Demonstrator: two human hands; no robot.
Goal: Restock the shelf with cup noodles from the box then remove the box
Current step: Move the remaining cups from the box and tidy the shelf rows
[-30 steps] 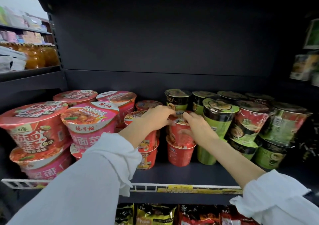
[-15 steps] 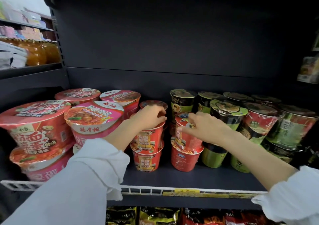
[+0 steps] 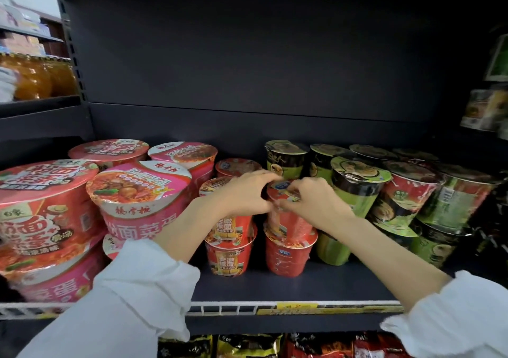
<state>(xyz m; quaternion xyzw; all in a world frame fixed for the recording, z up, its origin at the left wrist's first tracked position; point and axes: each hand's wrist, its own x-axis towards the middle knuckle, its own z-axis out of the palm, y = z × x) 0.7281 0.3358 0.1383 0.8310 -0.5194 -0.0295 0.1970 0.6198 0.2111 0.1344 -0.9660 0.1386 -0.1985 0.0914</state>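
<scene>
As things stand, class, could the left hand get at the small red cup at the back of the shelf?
Probably yes: the left hand sits just before that small red cup, nothing between them.

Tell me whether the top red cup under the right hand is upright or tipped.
Roughly upright: the top red cup sits on the cup below, lid up. The right hand hides part, so a slight lean cannot be excluded.

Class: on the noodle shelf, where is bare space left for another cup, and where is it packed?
Bare shelf runs between the two red cup stacks and the front wire rail. Pink bowls crowd the left, green cups the right; both hands fill the middle.
</scene>
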